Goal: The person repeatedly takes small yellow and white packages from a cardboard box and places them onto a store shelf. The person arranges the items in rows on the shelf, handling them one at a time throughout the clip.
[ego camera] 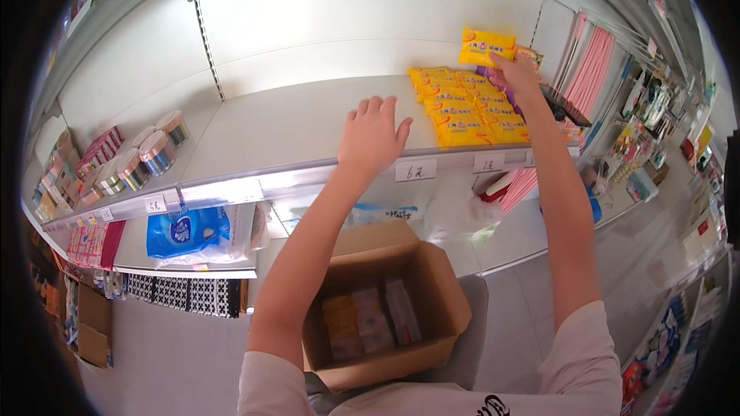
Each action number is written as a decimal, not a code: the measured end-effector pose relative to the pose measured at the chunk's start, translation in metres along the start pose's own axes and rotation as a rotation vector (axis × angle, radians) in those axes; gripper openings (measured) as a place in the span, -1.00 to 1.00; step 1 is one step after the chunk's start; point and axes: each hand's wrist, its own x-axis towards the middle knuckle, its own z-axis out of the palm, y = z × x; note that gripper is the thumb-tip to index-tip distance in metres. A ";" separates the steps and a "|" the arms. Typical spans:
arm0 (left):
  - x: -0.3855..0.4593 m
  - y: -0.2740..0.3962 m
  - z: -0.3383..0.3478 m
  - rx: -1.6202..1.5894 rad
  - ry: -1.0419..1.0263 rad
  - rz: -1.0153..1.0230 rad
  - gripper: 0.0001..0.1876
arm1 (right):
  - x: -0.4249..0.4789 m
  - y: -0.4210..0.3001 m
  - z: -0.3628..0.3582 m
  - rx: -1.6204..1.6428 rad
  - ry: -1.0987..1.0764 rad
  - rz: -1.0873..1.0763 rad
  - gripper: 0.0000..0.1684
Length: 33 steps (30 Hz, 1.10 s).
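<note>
My right hand [517,74] grips a yellow-wrapped soap bar [487,48] by its right end, raised over the back of the shelf [300,121]. Below it lie two neat columns of matching yellow soap packets [459,110], with purple packets [496,80] along their right side, partly hidden by my right arm. My left hand [373,133] is empty, thumb apart from the fingers, above the shelf's front edge and left of the yellow packets. An open cardboard box [393,367] is in front of my body, with yellow packets [342,323] and paler packs [373,318] inside.
Jars with copper-coloured lids [157,153] stand on the shelf's left part. A lower shelf [130,263] holds a blue tissue pack [188,234]. Pink-handled goods [591,69] hang at the right. A grey stool [471,329] shows beside the box.
</note>
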 end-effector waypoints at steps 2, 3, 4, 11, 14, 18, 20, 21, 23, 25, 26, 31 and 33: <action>0.003 0.000 0.003 -0.007 0.039 0.013 -0.60 | 0.037 0.022 0.004 0.040 0.019 0.129 -0.65; 0.000 0.000 0.004 -0.008 0.044 0.015 -0.61 | 0.047 0.032 0.009 0.018 0.012 0.178 -0.64; -0.001 0.000 0.003 -0.006 0.033 0.007 -0.63 | 0.056 0.039 0.015 -0.004 0.002 0.227 -0.64; 0.004 0.005 -0.006 -0.013 -0.102 -0.051 -0.76 | 0.104 0.080 0.035 0.012 0.016 0.428 -0.66; 0.001 0.005 -0.006 -0.039 -0.085 -0.028 -0.79 | 0.112 0.094 0.042 0.033 0.046 0.425 -0.73; 0.001 0.006 -0.002 -0.066 -0.048 -0.005 -0.80 | 0.123 0.099 0.039 -0.120 0.071 0.354 -0.81; 0.003 0.006 -0.002 -0.075 -0.045 0.009 -0.81 | 0.129 0.102 0.033 -0.266 0.038 0.319 -0.82; 0.003 0.006 -0.003 -0.073 -0.045 0.009 -0.81 | 0.124 0.102 0.038 -0.542 0.049 0.130 -0.80; 0.001 0.005 -0.003 -0.080 -0.050 -0.006 -0.80 | 0.112 0.103 0.048 -1.078 0.070 -0.271 -0.75; 0.000 0.002 -0.006 -0.078 -0.057 -0.019 -0.80 | 0.092 0.085 0.060 -1.069 -0.003 -0.252 -0.70; 0.000 0.001 -0.006 -0.077 -0.064 -0.026 -0.80 | 0.085 0.079 0.067 -1.064 -0.040 -0.244 -0.67; 0.004 0.008 -0.002 -0.100 -0.090 -0.022 -0.80 | 0.102 0.081 0.048 -1.466 -0.252 -0.102 -0.56; 0.007 0.009 -0.003 -0.104 -0.107 -0.041 -0.81 | 0.094 0.075 0.045 -1.379 -0.261 -0.150 -0.53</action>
